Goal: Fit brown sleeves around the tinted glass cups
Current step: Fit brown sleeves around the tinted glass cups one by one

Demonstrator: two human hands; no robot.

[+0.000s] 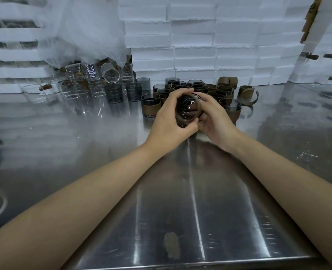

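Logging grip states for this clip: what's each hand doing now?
Left hand: closed around the tinted glass cup and its brown sleeve.
Right hand: closed on the same cup.

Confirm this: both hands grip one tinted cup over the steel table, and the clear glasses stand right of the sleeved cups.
Wrong on one point: in the head view the clear glasses stand left of the sleeved cups, not right. The left hand and right hand do grip one tinted cup over the steel table.
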